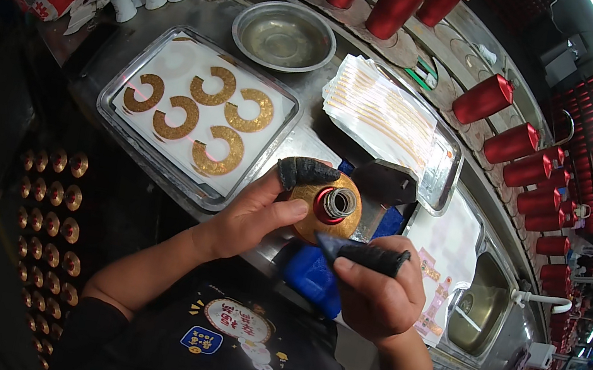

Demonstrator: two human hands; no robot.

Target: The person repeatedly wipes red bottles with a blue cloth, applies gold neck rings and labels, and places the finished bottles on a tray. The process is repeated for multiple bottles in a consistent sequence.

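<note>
My left hand (251, 213) is closed round a bottle with a gold shoulder (310, 222), whose threaded metal neck rises from a red collar. Black covering wraps a finger of that hand, and its thumb presses on the gold surface beside the collar. In my right hand (387, 293) is a dark, flat, pointed scraper (326, 246), its tip at the near edge of the gold shoulder. Black covering is also on that hand's index finger. The bottle's body is mostly hidden. Below the bottle lies something blue (312, 278), perhaps a cloth or pad.
To the left, a metal tray (109, 97) carries several gold C-shaped labels (218, 151) on white backing. Behind it stands a metal bowl (284, 35). A stack of label sheets (380, 109) fills another tray. Red bottles (483, 99) line a curved conveyor; a sink (480, 316) is at right.
</note>
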